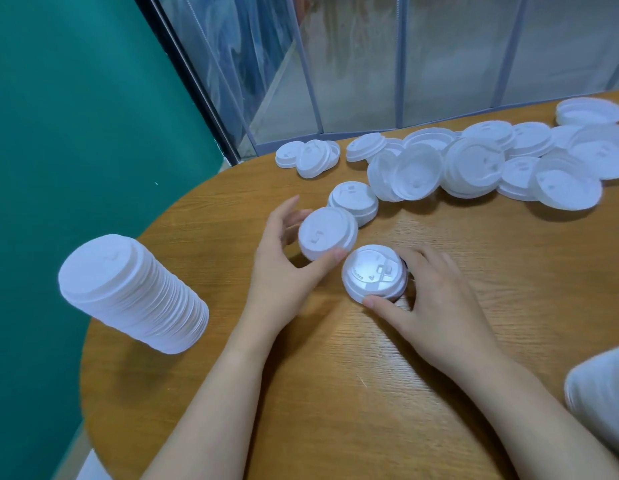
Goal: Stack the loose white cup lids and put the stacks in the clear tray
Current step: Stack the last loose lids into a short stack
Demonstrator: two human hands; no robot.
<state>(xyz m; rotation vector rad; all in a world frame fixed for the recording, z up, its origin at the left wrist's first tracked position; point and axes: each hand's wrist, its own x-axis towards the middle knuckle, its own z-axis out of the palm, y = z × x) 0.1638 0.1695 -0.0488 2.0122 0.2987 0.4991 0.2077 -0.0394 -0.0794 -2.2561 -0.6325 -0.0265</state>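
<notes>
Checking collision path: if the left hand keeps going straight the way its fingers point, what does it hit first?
Probably the round white plastic lid lying just beyond the white lid that the left hand holds; depth is unclear from one view.

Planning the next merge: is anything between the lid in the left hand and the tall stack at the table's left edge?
Nothing visible. Only bare table lies between the lid in the left hand and the tall stack. The right hand and its lid sit on the opposite side.

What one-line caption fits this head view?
Left hand and right hand each grip a white lid on the wooden table, between a tall lid stack and loose lids.
</notes>
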